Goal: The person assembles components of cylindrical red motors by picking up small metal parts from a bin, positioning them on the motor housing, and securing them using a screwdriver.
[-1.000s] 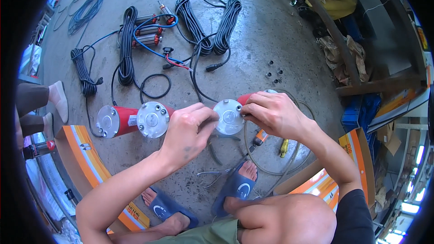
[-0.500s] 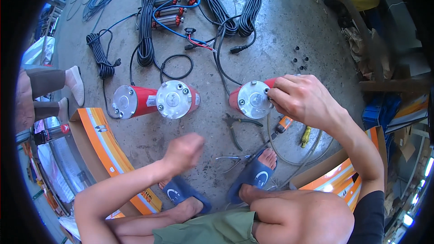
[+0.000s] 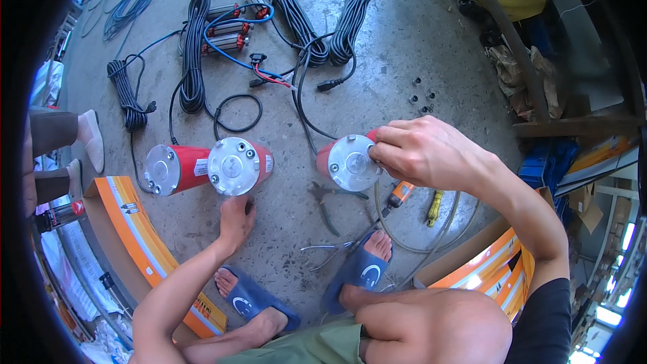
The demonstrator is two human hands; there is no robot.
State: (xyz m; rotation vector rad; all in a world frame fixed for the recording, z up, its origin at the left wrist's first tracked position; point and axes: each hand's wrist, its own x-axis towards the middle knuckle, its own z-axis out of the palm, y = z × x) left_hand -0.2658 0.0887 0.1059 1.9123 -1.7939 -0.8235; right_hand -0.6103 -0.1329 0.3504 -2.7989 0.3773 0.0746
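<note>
While the right hand clamps its thumb and fingertips on the rim of a round silver end cap, that cap sits on the mouth of a red cylindrical motor housing lying on the concrete floor. The cap looks seated flush, though the fingers hide its right edge, so whether every fastener is in cannot be told. Left of this housing lie two more red housings, the nearer and the farther, each already closed with a like silver cap; judged from that, two units appear finished and the one in hand is the last of the three being capped.

The left hand rests just below the nearer finished housing, fingers curled loosely with the tips touching or almost touching its lower edge; it grips nothing that shows. Its forearm runs down and left toward the lower edge. The right forearm comes in from the lower right, wrist bent so the hand arches over the cap from the right.

Below the held housing lie pliers and an orange-handled tool. Above it lie coiled black cables, and up to its right a few small dark fasteners.
</note>
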